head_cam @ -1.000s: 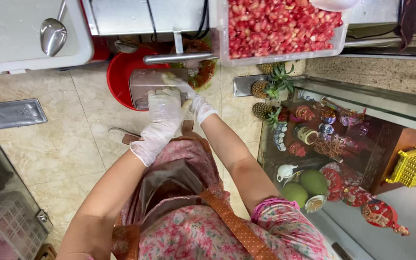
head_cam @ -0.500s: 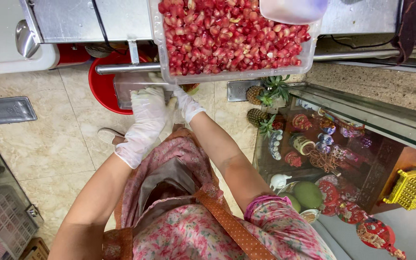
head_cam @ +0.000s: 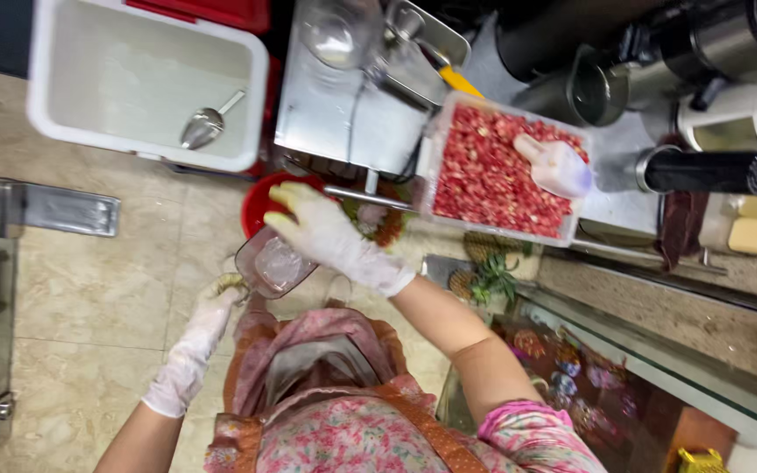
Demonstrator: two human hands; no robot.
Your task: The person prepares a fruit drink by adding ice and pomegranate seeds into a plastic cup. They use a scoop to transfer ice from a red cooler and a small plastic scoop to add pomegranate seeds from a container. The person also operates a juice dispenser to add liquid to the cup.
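My right hand (head_cam: 330, 238), in a thin white glove, reaches forward with its fingers stretched out and lies across the top of a clear plastic jug (head_cam: 275, 265). Lower down, my gloved left hand (head_cam: 196, 343) has its fingertips curled at the jug's near left edge, where the handle seems to be. The jug hangs over the tiled floor, just in front of a red bucket (head_cam: 260, 203) that stands under a steel press machine (head_cam: 352, 123). Inside the jug I see something pale and wet.
To the right of the machine stands a clear tray of red fruit seeds (head_cam: 484, 180) with a white scoop (head_cam: 558, 166) in it. A white cooler box (head_cam: 142, 83) holds a metal scoop (head_cam: 203, 127). Pineapples (head_cam: 484, 280) and a glass display case (head_cam: 650, 368) lie to my right.
The view has swung, so the cooler box and counter now show. My hands have come away from the steel container under the machine. My left hand has dropped lower, and the clear jug is now in view.
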